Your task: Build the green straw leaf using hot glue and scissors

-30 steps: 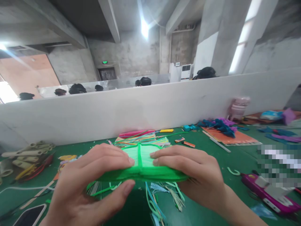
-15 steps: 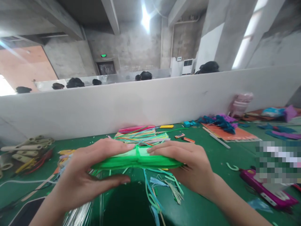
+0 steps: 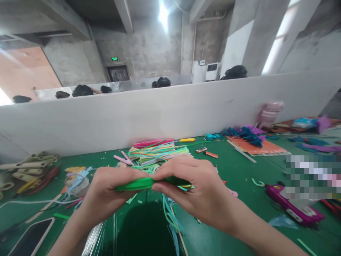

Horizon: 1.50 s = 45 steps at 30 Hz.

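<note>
Both my hands hold a flat bright green woven strip piece (image 3: 138,183) edge-on above the green table. My left hand (image 3: 106,193) grips its left end, fingers curled over the top and thumb below. Pinching the piece's right part is my right hand (image 3: 194,190), thumb under and fingers on top. Loose pale green and blue strips (image 3: 170,217) hang and lie below the piece. A pile of multicoloured strips (image 3: 158,151) lies just beyond my hands.
A white partition wall (image 3: 170,113) runs across behind the table, with other people's heads above it. A phone (image 3: 32,240) lies at the lower left, a magenta glue gun (image 3: 290,206) at the right, rolled tubes (image 3: 29,165) at the left, an orange sheet (image 3: 258,147) with blue and purple scraps at the far right.
The green piece has tilted from face-up to edge-on. My right hand has slid in towards the middle and closed in a pinch. The view has shifted slightly.
</note>
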Tool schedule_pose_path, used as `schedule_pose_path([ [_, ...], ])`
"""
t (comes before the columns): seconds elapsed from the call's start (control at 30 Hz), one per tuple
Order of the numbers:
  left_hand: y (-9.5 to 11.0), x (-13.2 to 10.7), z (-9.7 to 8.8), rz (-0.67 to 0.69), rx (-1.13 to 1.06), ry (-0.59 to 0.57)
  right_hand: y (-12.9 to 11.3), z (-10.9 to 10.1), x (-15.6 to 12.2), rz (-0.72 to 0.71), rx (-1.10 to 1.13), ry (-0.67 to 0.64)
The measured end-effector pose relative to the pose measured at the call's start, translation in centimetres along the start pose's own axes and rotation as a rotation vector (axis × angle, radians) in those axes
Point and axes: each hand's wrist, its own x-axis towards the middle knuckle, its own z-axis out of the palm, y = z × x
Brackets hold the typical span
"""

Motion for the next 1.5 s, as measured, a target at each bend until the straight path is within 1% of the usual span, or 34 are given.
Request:
schedule_pose_path([
  [0.07, -0.1, -0.1, 0.0, -0.015, -0.007, -0.029, -0.2, -0.3, 0.2, 0.075, 0.023, -0.054],
  [0.13, -0.3, -0.2, 0.0, -0.021, -0.006, -0.048, -0.3, -0.7, 0.2, 0.120, 0.019, -0.111],
  [0.2, -0.3, -0.1, 0.0, -0.034, 0.003, -0.048, -0.3, -1.1, 0.1, 0.117, -0.029, -0.146],
  [0.23, -0.2, -0.1, 0.0, -0.041, 0.006, -0.046, -0.2, -1.2, -0.1, 0.104, -0.071, -0.143],
  [0.3, -0.1, 0.1, 0.0, -0.054, 0.011, -0.040, -0.1, -1.2, -0.4, 0.046, -0.168, -0.095],
  [0.33, -0.1, 0.2, -0.1, -0.057, 0.012, -0.040, 0.1, -1.1, -0.6, -0.007, -0.210, -0.059],
  [0.43, 0.0, 0.2, 0.0, -0.071, 0.012, -0.027, 0.5, -0.3, -1.1, -0.231, -0.298, 0.045],
  [0.5, 0.0, 0.3, 0.1, -0.126, -0.012, -0.020, 0.8, 0.3, -1.3, -0.347, -0.366, 0.103],
  [0.57, -0.3, 0.4, 0.3, -0.218, -0.074, -0.005, 1.3, 0.6, -1.2, -0.405, -0.457, 0.132],
  [0.67, -0.7, 1.1, 0.5, -0.325, -0.156, 0.057, 2.3, 0.2, -0.8, -0.428, -0.538, 0.085],
  [0.7, -0.8, 1.4, 0.4, -0.349, -0.172, 0.093, 2.8, -0.1, -0.7, -0.392, -0.508, 0.075],
  [0.73, -0.8, 1.7, 0.2, -0.376, -0.187, 0.138, 3.4, -0.5, -0.6, -0.326, -0.432, 0.096],
  [0.77, -0.9, 2.0, 0.0, -0.410, -0.209, 0.194, 4.0, -0.8, -0.7, -0.227, -0.309, 0.142],
  [0.83, -1.2, 2.6, -0.8, -0.482, -0.269, 0.332, 5.2, -1.0, -1.2, 0.031, 0.014, 0.262],
  [0.87, -1.4, 2.9, -1.2, -0.515, -0.311, 0.402, 5.6, -0.9, -1.7, 0.164, 0.186, 0.301],
  [0.9, -1.7, 3.2, -1.5, -0.546, -0.364, 0.463, 5.8, -0.5, -2.4, 0.277, 0.339, 0.301],
  [0.93, -2.0, 3.4, -1.7, -0.578, -0.427, 0.510, 5.8, 0.1, -3.3, 0.379, 0.462, 0.249],
  [0.97, -2.5, 3.6, -1.7, -0.615, -0.496, 0.541, 5.5, 0.9, -4.3, 0.464, 0.582, 0.164],
  [1.0, -3.1, 3.7, -1.5, -0.659, -0.566, 0.555, 5.1, 1.8, -5.4, 0.542, 0.707, 0.062],
  [1.03, -3.8, 3.8, -1.2, -0.709, -0.635, 0.558, 4.5, 2.8, -6.6, 0.597, 0.814, 0.006],
  [1.07, -4.4, 3.7, -0.7, -0.761, -0.699, 0.554, 3.8, 3.8, -7.8, 0.665, 0.891, -0.033],
  [1.13, -5.7, 3.4, 0.8, -0.854, -0.816, 0.554, 2.6, 5.5, -9.9, 0.849, 1.011, -0.098],
  [1.23, -6.5, 2.3, 3.7, -0.950, -0.993, 0.614, 2.0, 7.2, -12.1, 0.958, 1.114, -0.011],
  [1.3, -6.3, 1.1, 5.9, -1.001, -1.110, 0.658, 2.4, 7.7, -12.7, 0.993, 1.091, 0.063],
  [1.37, -5.7, -0.4, 8.2, -1.061, -1.209, 0.670, 3.0, 8.0, -12.9, 1.028, 1.033, 0.098],
  [1.43, -5.4, -1.8, 10.4, -1.146, -1.277, 0.659, 3.5, 8.1, -13.1, 1.069, 0.958, 0.061],
  [1.5, -5.5, -2.9, 12.0, -1.235, -1.318, 0.656, 4.0, 8.1, -13.5, 1.073, 0.786, -0.007],
])
